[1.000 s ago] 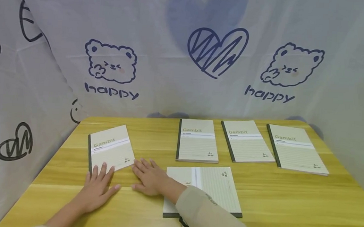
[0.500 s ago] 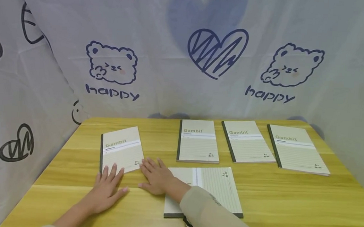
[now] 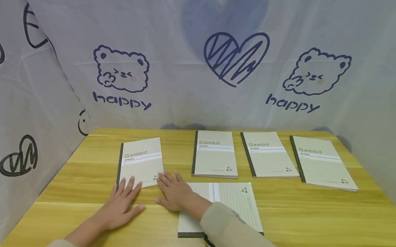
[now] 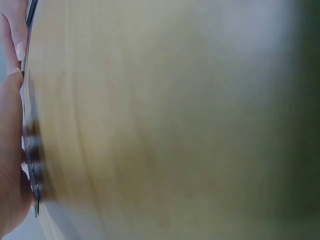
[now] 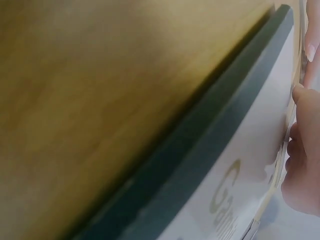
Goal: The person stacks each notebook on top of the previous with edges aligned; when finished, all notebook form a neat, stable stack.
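A cream "Gambit" notebook [image 3: 143,159] with a dark spine lies at the left of the table, slightly turned. My left hand [image 3: 119,207] rests at its near edge, fingers spread and straight, fingertips on the cover. At the notebook's lower right corner are the straight fingertips of my right hand [image 3: 175,193]. Under my right forearm lies another notebook [image 3: 238,205], turned sideways with its spine toward me. The right wrist view shows that notebook's dark spine [image 5: 200,135] up close, and the edge of my right hand [image 5: 306,150]. The left wrist view shows part of my left hand [image 4: 10,145].
Three more notebooks stand in a row at the back: one in the middle [image 3: 215,158], one right of it [image 3: 270,160], one at far right [image 3: 322,167]. A white printed cloth [image 3: 183,92] hangs behind the yellow wooden table [image 3: 314,225].
The left notebook has slid to the right across the table, with both hands moving along at its near edge and corner. The other notebooks have stayed in place.
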`<state>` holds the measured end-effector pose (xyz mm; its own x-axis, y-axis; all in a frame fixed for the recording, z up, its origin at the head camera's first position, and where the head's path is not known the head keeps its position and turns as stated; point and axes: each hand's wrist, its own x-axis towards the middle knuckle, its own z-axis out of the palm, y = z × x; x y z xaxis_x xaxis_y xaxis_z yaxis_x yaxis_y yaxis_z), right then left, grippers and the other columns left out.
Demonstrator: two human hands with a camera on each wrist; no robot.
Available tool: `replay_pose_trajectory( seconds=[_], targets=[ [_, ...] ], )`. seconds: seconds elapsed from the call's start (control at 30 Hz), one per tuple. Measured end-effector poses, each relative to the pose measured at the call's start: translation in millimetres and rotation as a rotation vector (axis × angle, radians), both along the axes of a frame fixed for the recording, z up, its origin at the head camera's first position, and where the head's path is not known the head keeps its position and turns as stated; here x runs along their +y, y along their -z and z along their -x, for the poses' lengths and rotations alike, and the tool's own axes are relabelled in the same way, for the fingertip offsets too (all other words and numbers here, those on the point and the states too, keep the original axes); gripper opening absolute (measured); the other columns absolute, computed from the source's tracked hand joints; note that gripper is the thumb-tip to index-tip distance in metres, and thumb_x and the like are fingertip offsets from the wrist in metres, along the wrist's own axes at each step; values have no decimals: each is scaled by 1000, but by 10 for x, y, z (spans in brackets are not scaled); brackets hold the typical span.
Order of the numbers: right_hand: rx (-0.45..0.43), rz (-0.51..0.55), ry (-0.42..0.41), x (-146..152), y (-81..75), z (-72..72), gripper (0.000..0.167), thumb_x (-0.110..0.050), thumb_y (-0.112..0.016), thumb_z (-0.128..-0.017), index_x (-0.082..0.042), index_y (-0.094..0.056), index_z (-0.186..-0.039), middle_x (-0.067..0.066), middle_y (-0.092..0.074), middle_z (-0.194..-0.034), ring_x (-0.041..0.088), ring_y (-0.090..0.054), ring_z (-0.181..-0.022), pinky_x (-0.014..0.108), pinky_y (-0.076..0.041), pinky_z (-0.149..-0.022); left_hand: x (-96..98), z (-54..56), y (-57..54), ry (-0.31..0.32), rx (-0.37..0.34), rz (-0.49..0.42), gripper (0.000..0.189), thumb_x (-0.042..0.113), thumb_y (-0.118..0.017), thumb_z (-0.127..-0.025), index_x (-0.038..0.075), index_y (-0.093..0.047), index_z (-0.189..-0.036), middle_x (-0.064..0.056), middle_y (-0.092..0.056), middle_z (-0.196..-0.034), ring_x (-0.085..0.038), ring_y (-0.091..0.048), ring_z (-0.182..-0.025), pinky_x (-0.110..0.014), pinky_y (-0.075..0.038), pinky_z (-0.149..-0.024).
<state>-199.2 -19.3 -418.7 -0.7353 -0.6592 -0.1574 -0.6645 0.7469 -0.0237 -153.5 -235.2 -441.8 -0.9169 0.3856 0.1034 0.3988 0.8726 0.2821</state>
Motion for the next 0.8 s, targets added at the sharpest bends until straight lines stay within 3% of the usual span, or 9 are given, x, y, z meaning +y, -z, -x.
replay_pose_trajectory(
  seconds=[0.8],
  targets=[
    [-12,57,13,178,22,106,63,-49,-29,-98,-10,-25,-147,4,-21,-154,19,-18,-143,37,-15,-117,138,220,-78,41,-37,102,69,47,-45,-94,2,-31,-144,-26,-17,-150,-50,-11,-137,-66,-13,-107]
  ],
)
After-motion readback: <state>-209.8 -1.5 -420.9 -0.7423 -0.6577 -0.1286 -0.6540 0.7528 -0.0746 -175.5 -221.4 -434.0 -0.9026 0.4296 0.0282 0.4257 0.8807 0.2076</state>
